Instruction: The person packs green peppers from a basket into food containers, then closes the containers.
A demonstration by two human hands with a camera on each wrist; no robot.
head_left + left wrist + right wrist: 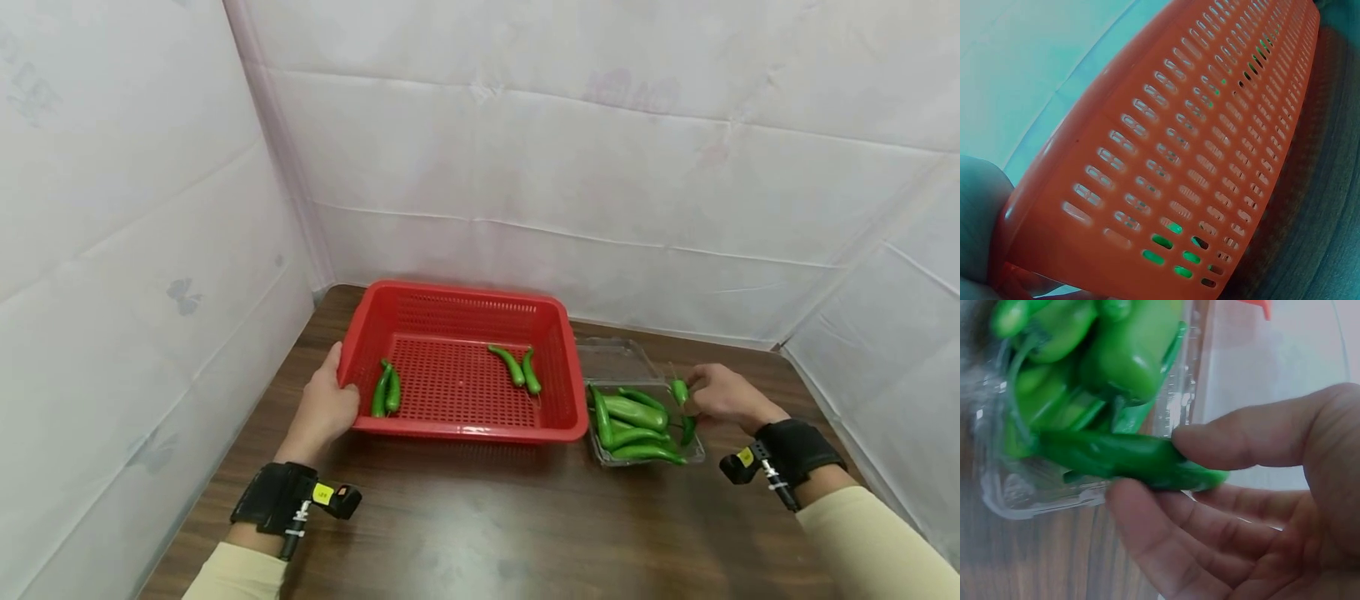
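My left hand (324,408) grips the left rim of a red perforated plastic basket (465,431); in the left wrist view its fingers curl at the edge of the basket (1091,169). Inside the basket, two green chili peppers (393,390) lie at the left and two more (507,365) towards the right. My right hand (723,395) pinches a green chili pepper (1110,455) between thumb and fingers, over the right side of a clear plastic box (607,460). Several green peppers (633,412) of different sizes lie in that box.
The box's clear lid (611,358) is folded open towards the back. Basket and box stand side by side on a dark wooden table (465,525). White sheeting (480,167) hangs behind the table and along both sides.
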